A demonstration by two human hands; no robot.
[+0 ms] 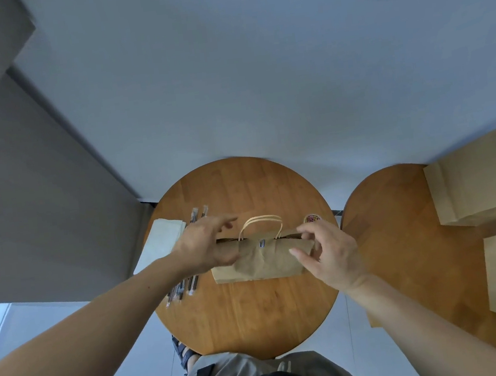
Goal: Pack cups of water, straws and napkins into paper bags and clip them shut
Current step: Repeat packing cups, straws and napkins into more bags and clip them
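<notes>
Bag [261,262] sits mid-tabletop [249,317], its top folded shut, with a clip [261,243] on the fold just below the handles. My left hand [204,248] pinches the fold's left end between thumb and fingers. My right hand [331,255] grips the right end, fingers [305,230] curled over the top and thumb on the front. Straws [186,284] lie under my left hand, running away from me, with napkins [162,237] just beside them on the left. A small tin [311,218] stands just behind my right hand. Two more bags [481,186] rest on a second tabletop [400,232] to the right.
</notes>
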